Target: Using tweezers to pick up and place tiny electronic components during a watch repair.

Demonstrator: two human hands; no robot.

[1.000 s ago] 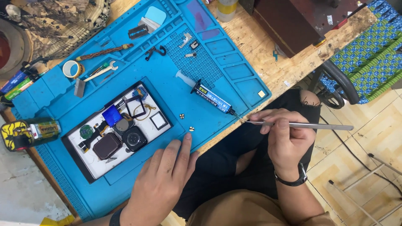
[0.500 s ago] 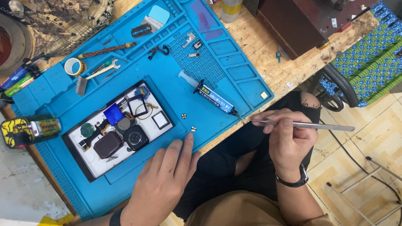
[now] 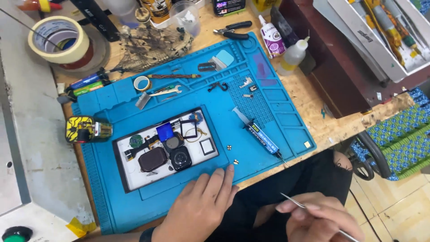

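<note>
My left hand [image 3: 199, 206] lies flat on the blue work mat [image 3: 130, 197], fingers together, fingertips next to a tiny metal part [image 3: 235, 162]; a second tiny part [image 3: 229, 147] lies just beyond. My right hand [image 3: 320, 219] hovers off the table over my lap and holds thin metal tweezers [image 3: 293, 203], tips pointing up-left. A white tray [image 3: 125, 177] on the mat holds small disassembled device parts: a dark square body [image 3: 180, 157], a dark cover [image 3: 152, 159], a blue square piece [image 3: 165, 132]. A syringe tube [image 3: 257, 132] lies on the mat to the right.
A tape roll [image 3: 56, 39] sits at the far left, a small tape roll [image 3: 142, 83], a wrench [image 3: 165, 92] and pliers [image 3: 233, 29] lie near the mat's far edge. Two glue bottles [image 3: 293, 56] stand beyond the mat. A yellow-black tool [image 3: 85, 129] lies left.
The view has tilted up and shows more of the far table. My right hand has dropped lower toward my lap with the tweezers. My left hand stays flat on the mat.
</note>
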